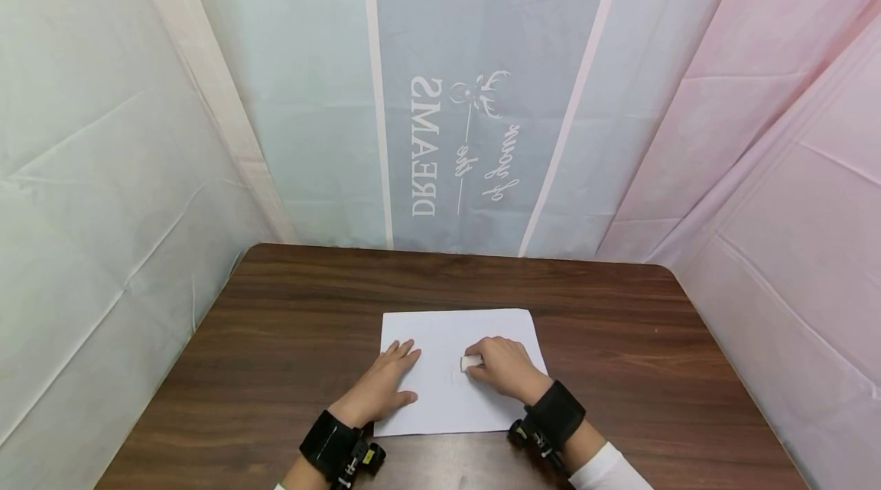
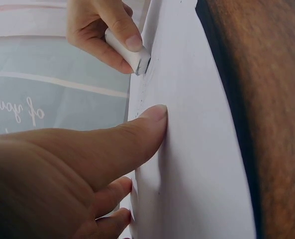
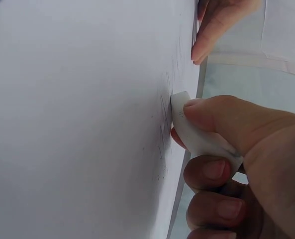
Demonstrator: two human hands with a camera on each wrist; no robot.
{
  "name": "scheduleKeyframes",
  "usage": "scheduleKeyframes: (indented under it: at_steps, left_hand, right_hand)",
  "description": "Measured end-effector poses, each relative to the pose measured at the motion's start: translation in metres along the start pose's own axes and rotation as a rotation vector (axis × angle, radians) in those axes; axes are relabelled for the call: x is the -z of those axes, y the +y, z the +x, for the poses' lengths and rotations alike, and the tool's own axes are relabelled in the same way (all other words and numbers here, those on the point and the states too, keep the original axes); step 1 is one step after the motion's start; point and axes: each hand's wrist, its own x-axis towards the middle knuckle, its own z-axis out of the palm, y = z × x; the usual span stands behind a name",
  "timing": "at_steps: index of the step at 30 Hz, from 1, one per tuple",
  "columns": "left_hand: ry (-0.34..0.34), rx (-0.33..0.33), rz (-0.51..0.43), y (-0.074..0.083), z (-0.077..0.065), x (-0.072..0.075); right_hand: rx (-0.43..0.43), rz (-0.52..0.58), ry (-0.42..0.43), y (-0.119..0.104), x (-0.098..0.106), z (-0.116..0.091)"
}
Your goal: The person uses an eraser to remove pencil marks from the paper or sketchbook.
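Note:
A white sheet of paper [image 1: 440,413] lies on the wooden table, with faint thin pencil-like lines near its middle. My right hand [image 1: 508,368] pinches a white eraser [image 1: 471,362] between thumb and fingers. In the right wrist view the eraser [image 3: 189,124] has its end right at the paper, beside several thin dark strokes [image 3: 163,112]. My left hand [image 1: 385,385] rests on the sheet's left side with fingers spread and thumb apart. Seen from the left wrist, the left thumb [image 2: 147,124] presses on the paper, and the eraser's edge [image 2: 143,60] looks darkened.
The brown wooden table [image 1: 310,306] extends around the sheet on all sides. Pale curtains [image 1: 316,92] with printed lettering hang behind its far edge and along both sides. Each wrist wears a black band [image 1: 554,413] with a small camera.

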Motion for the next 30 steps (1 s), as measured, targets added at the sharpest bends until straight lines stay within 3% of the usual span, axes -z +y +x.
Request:
scheduleKeyframes:
  at_steps: [30]
  left_hand:
    - [0.007,-0.026,0.01,-0.0017,0.0011,-0.0011]
  right_hand:
    - [-0.008,-0.012,0.019,0.0067,0.0003,-0.0037]
